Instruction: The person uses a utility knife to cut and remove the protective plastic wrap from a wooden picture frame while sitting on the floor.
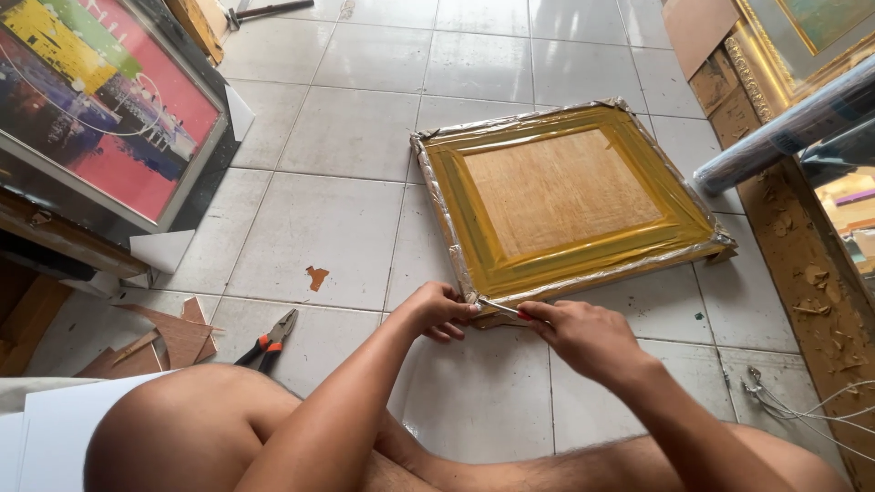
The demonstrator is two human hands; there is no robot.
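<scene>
Right hand [588, 339] grips blade [499, 308] at frame [565, 196] corner; left hand [440, 310] beside

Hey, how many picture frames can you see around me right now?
3. A wrapped frame lies face down on the floor under both hands; a colourful abstract painting leans at the upper left; a gilt frame stands at the upper right. Others may be hidden.

Frame [565, 196]: wood back, glossy plastic wrap.
</scene>
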